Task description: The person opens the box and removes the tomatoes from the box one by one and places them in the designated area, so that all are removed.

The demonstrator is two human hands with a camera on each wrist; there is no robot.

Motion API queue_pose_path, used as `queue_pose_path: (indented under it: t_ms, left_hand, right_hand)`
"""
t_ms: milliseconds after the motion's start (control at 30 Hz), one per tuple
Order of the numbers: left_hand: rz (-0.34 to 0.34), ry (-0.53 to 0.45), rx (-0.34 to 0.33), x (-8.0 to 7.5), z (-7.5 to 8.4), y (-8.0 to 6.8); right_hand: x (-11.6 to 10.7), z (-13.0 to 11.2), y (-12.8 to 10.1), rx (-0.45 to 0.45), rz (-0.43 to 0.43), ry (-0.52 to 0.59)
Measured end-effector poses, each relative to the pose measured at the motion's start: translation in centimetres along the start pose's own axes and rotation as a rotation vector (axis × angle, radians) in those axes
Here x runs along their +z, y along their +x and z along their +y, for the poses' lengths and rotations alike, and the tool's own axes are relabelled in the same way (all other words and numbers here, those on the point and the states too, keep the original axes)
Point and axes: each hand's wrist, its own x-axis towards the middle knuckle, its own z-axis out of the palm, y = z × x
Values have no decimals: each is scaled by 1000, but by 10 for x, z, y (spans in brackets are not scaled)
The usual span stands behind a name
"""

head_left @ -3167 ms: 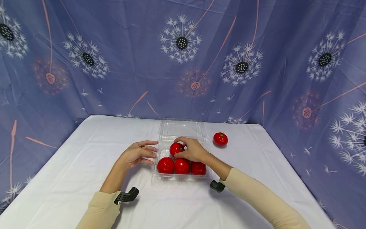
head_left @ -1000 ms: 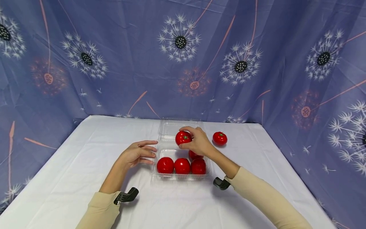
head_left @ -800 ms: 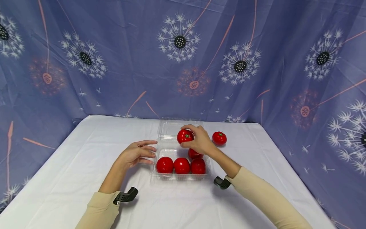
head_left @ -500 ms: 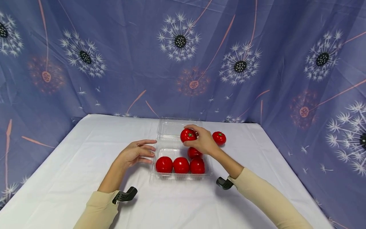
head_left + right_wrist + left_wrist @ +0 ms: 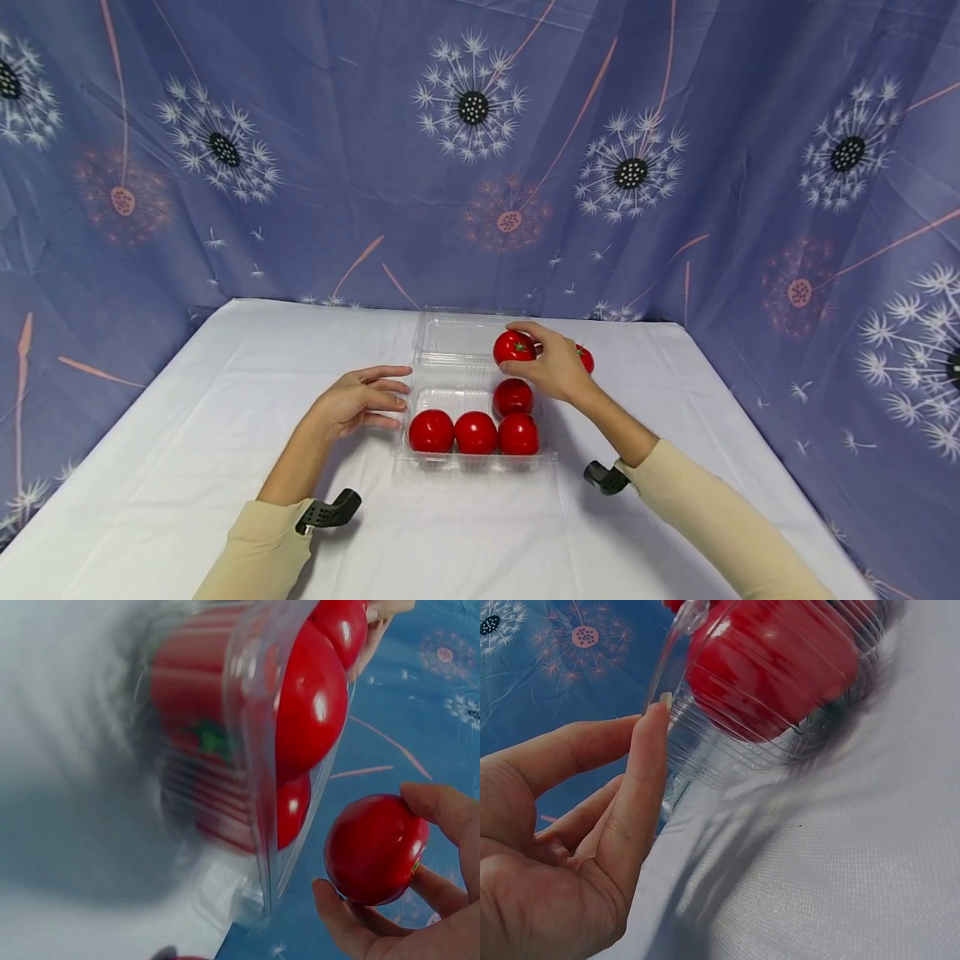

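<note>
And the right hand (image 5: 552,364) pinches, thumb (image 5: 516,367) nearside, forearm (image 5: 621,425) slanting back from the grip; left hand (image 5: 352,404) to its left, fingers (image 5: 384,402) fanned!

No text, label, brand, number or sign can be read on the red tomatoes (image 5: 476,433), clear plastic container (image 5: 450,400), black wrist devices (image 5: 330,510), beige sleeves (image 5: 720,517), white cloth (image 5: 187,433) or dandelion-patterned curtain (image 5: 360,150).
</note>
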Motion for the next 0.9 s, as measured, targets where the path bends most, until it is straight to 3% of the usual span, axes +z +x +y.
queue_pose_path:
  t_ms: [900]
  left_hand:
    - [-3,-17,12,0,-1,0]
  right_hand:
    - [-46,42,-9,80,112,-99]
